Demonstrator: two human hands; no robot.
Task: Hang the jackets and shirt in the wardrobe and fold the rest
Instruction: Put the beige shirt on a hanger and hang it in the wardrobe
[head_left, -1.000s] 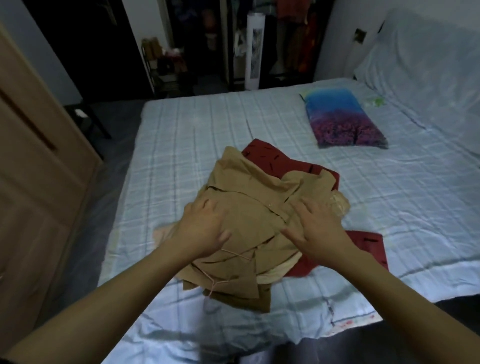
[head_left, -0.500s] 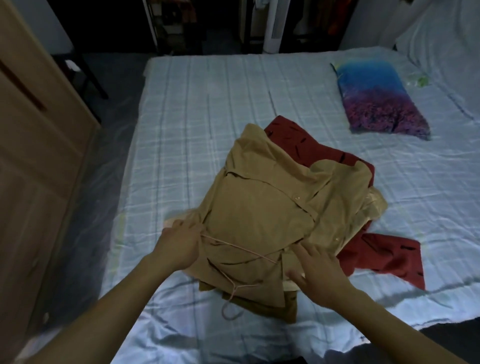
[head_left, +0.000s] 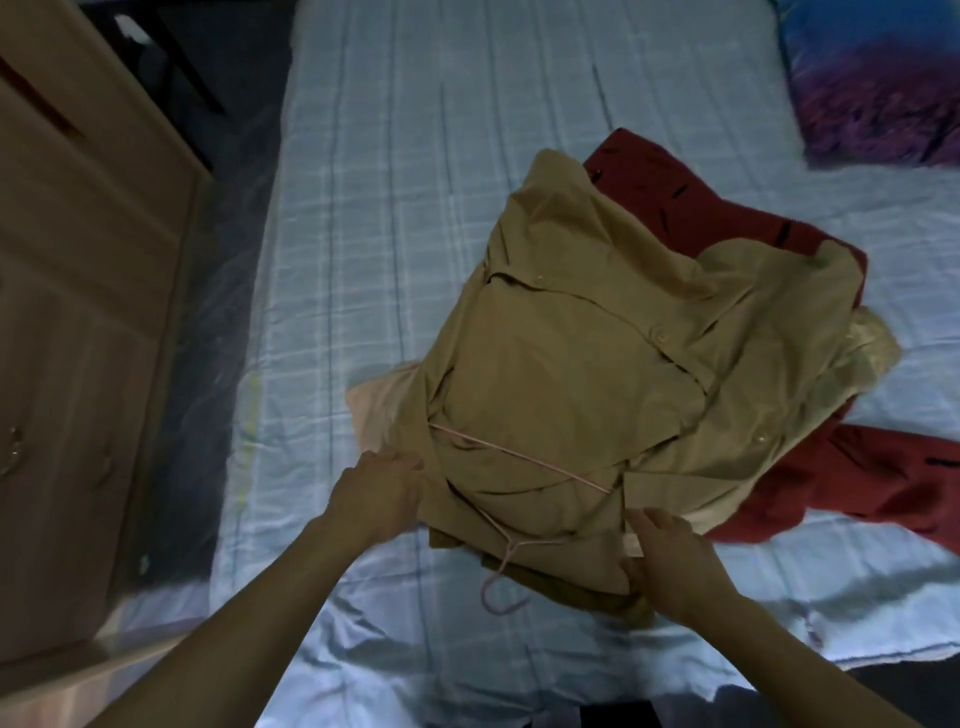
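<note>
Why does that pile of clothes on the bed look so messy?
The tan shirt lies crumpled on a red garment, not hung up. A thin pink hanger is tangled in its near edge, hook pointing off the pile. The left hand and right hand are at its near corners.

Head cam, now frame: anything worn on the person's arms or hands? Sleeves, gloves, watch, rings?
Nothing worn that shows. Both forearms are bare up to the bottom edge of the frame, no sleeve in view. Left hand and right hand are bare: no gloves, watch or bands. The light is too dim to rule out a thin ring.
</note>
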